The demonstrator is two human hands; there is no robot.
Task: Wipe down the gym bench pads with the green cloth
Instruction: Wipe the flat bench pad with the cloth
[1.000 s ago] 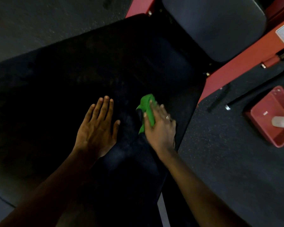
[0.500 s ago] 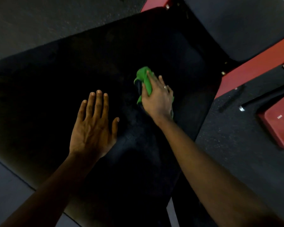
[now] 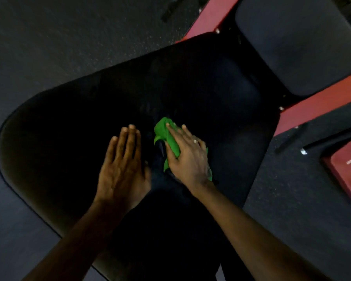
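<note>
The large black bench pad [image 3: 69, 118] fills the middle of the view. My right hand [image 3: 188, 159] lies on the bunched green cloth [image 3: 164, 130] and presses it against the pad with straight fingers; its thumb is hidden under the cloth. My left hand [image 3: 122, 169] rests flat on the pad just left of the cloth, fingers straight and together. A smaller dark pad [image 3: 296, 41] sits at the upper right, beyond the big one.
Red metal frame bars [image 3: 312, 106] run along the pad's right side and up at the top [image 3: 207, 19]. A red box-shaped part [image 3: 344, 169] stands on the speckled dark floor [image 3: 282, 220] at the right. Open floor lies to the left.
My right hand slid the cloth forward over the pad, then back; it now lies close beside my left hand. The left hand stayed flat on the pad. The view shifted.
</note>
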